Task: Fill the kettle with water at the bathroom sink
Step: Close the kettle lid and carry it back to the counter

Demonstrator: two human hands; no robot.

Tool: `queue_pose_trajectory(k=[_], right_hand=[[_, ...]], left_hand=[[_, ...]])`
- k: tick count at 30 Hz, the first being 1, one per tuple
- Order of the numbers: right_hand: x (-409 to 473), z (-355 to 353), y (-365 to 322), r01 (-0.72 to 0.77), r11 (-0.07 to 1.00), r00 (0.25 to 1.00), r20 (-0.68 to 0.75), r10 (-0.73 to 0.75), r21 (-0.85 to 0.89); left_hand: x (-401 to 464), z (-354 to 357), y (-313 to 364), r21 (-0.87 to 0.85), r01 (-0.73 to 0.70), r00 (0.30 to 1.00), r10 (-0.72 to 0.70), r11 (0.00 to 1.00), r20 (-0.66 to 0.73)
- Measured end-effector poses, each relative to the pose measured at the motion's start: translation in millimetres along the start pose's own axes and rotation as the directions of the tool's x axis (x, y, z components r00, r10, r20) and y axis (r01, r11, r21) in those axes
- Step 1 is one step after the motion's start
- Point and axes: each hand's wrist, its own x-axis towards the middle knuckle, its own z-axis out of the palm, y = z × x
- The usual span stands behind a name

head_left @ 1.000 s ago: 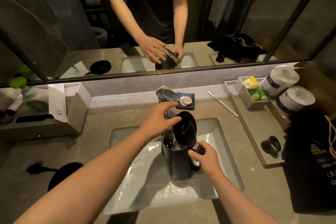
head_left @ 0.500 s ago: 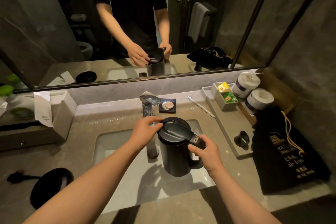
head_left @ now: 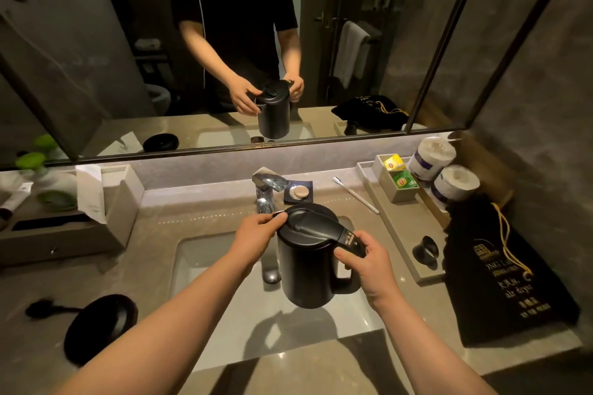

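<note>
**Kid:** Where is the kettle?

**Me:** I see the kettle (head_left: 313, 263) held up in the air over the sink (head_left: 208, 253), just in front of the tap (head_left: 268, 184). Its lid is shut.

**Kid:** What's left of the kettle?

**Me:** Far to its left, a round black base (head_left: 99, 327) lies on the counter (head_left: 154, 228). Closer in, the left hand (head_left: 256, 242) has its fingertips resting on the lid's front edge. The fingers are curled a bit, not wrapped around anything. I think they press the lid so it stays down.

**Kid:** And on the right?

**Me:** The right hand (head_left: 369, 261) has its fingers closed tight around the handle. It carries all the weight, so the kettle stays upright and nothing spills.

**Kid:** Is there room to move?

**Me:** Toward me, yes. It's open over the sink's front edge. Behind the kettle the tap is close, so I'd watch for a bump. To its right a tray (head_left: 404, 234) and a black bag (head_left: 500, 269) sit near the sink's edge. That side is tight. To its left the counter is clear as far as the base.
</note>
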Motion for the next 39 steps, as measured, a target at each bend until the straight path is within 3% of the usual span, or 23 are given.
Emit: queue_pose_trajectory(k=[5,11,16,22,30,39], right_hand=[[5,13,-20,0.047,0.999,0.993,0.108,-0.047,0.004],[16,60,-49,0.154,0.987,0.935,0.330,-0.131,-0.045],[21,130,-63,0.263,0.962,0.832,0.523,-0.186,-0.077],[21,232,-70,0.293,0.954,0.693,0.703,-0.163,-0.068],[13,317,-71,0.336,0.938,0.575,0.807,-0.134,-0.084],[14,342,-63,0.322,0.943,0.542,0.833,-0.108,-0.087]], left_hand=[[-17,-18,-3,-0.192,0.015,0.995,-0.033,0.981,-0.094],[-59,-69,-12,-0.282,-0.092,0.956,0.005,0.955,-0.292],[-96,-130,-24,-0.237,-0.168,0.877,0.035,0.957,-0.479],[-130,-204,-47,-0.260,-0.138,0.730,-0.080,0.956,-0.679],[-151,-258,-75,-0.317,-0.106,0.611,-0.190,0.942,-0.769],[-148,-273,-95,-0.342,-0.046,0.598,-0.248,0.939,-0.762]])
